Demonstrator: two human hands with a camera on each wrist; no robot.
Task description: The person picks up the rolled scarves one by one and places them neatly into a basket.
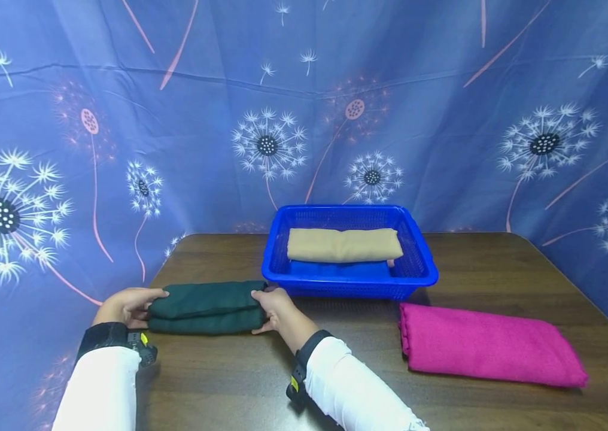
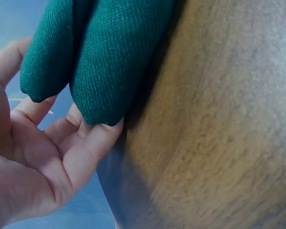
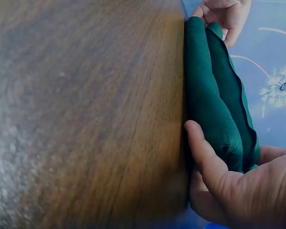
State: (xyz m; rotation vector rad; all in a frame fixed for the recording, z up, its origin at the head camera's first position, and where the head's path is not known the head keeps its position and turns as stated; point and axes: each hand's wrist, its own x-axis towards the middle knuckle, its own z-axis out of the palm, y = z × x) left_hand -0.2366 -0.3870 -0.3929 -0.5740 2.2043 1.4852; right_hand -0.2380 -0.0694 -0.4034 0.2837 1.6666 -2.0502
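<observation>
A dark green folded cloth (image 1: pixel 207 306) lies at the left of the table, rolled into a long bundle with a lengthwise crease. My left hand (image 1: pixel 127 306) grips its left end, thumb on top and fingers beneath the edge. In the left wrist view, those fingers (image 2: pixel 81 148) curl under two rounded folds. At the opposite end my right hand (image 1: pixel 277 308) grips the bundle, with its thumb over the top. The right wrist view shows the right hand (image 3: pixel 229 186) around the near end of the cloth and the left hand at the far end.
A blue plastic basket (image 1: pixel 349 287) stands at the back middle, close to the right hand. Inside it a beige folded cloth (image 1: pixel 344 245) rests over a blue one (image 1: pixel 339 270). A magenta folded cloth (image 1: pixel 489 345) lies on the brown wooden table (image 1: pixel 476 260) at right.
</observation>
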